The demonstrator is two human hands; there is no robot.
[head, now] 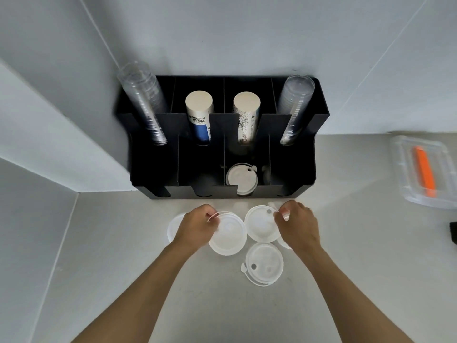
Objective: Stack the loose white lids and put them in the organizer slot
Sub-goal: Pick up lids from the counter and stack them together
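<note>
Two bare hands work over loose white lids on a pale tabletop [123,280], in front of a black organizer [291,174]. The left hand [195,226] pinches the far rim of one white lid [228,237], its fingertips closed on the edge; another lid [174,229] lies partly hidden under this hand. The right hand [298,225] pinches the tab edge of a second white lid [261,225], just beside the first. A third lid with a drink hole [265,263] lies flat nearer the person, touched by neither hand. A further lid edge [284,245] shows beneath the right wrist. Inside the organizer, the third front slot holds a lid stack [241,178]. The rear compartments hold clear cup stacks [144,102] and paper cup stacks [199,112]. At right sits a clear plastic box [400,169] containing an orange item [424,170].
</note>
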